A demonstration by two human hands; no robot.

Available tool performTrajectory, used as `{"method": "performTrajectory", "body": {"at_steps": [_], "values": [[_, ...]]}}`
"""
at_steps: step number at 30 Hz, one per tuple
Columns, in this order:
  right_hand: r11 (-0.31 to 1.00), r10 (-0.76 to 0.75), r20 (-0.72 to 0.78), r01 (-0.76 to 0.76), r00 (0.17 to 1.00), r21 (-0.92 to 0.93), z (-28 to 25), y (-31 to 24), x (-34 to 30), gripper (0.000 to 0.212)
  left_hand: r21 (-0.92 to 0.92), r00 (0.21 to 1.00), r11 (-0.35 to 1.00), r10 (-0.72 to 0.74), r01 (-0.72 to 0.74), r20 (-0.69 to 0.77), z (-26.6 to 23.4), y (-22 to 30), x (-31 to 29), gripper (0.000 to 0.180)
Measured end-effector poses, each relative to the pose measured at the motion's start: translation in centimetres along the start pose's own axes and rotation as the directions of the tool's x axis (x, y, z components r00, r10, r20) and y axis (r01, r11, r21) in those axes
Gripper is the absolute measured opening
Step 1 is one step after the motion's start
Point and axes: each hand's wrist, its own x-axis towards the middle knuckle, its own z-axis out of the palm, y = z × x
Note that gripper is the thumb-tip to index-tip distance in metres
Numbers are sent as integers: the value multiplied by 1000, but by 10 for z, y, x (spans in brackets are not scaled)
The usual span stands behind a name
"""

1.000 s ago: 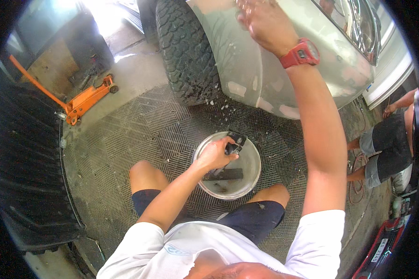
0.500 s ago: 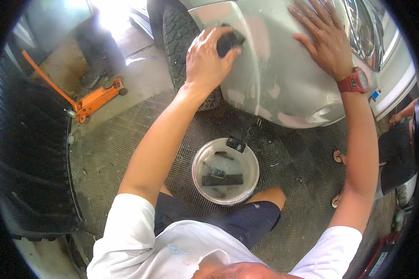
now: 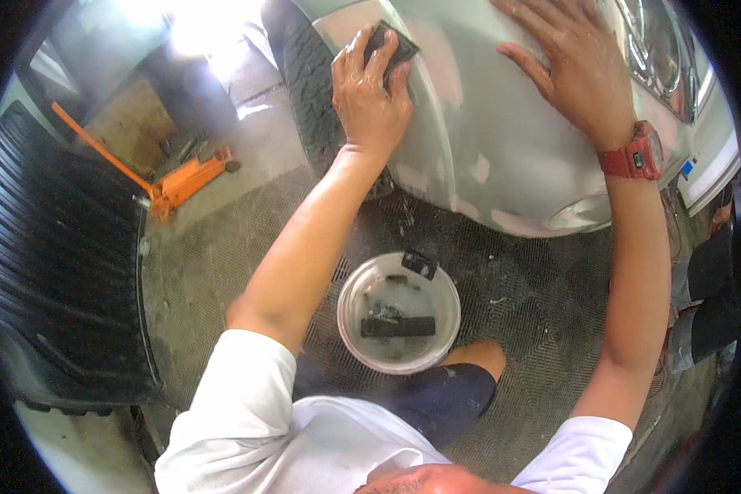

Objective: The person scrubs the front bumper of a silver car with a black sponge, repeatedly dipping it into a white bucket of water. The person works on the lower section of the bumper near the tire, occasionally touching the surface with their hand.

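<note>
- Gripped in left hand [image 3: 372, 103] against car panel [image 3: 502, 123]: dark block [image 3: 403, 48], partly hidden by fingers [image 3: 385, 49].
- Laid open on panel: right hand [image 3: 570, 78], cut off at top edge.
- Hard to make out: small pieces [image 3: 382, 313] in bucket [image 3: 345, 300].

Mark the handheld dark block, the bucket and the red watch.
Dark block [image 3: 403, 50], head view: its exposed right side.
Bucket [image 3: 345, 314], head view: its rim's left side.
Red watch [image 3: 619, 163], head view: its strap.

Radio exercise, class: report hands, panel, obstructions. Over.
Left hand: dark block, at car panel. Right hand: spread on panel. Panel: pinkish patches. Bucket below, out of the way.
</note>
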Motion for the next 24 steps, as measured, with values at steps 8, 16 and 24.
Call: {"method": "performTrajectory", "body": {"at_steps": [8,16,24], "values": [[1000,-11,-7,11,1000,-18,-2,9,2,51,-41,985,995,97,-92,141,-14,9,-26,40],[998,-26,24,27,999,-47,3,8,0,50,-64,998,998,33,-30,45,-1,3,-10,42],[998,-19,24,20,1000,-53,3,9,1,51,-53,996,996,72,-69,58,-4,0,13,43]]}}
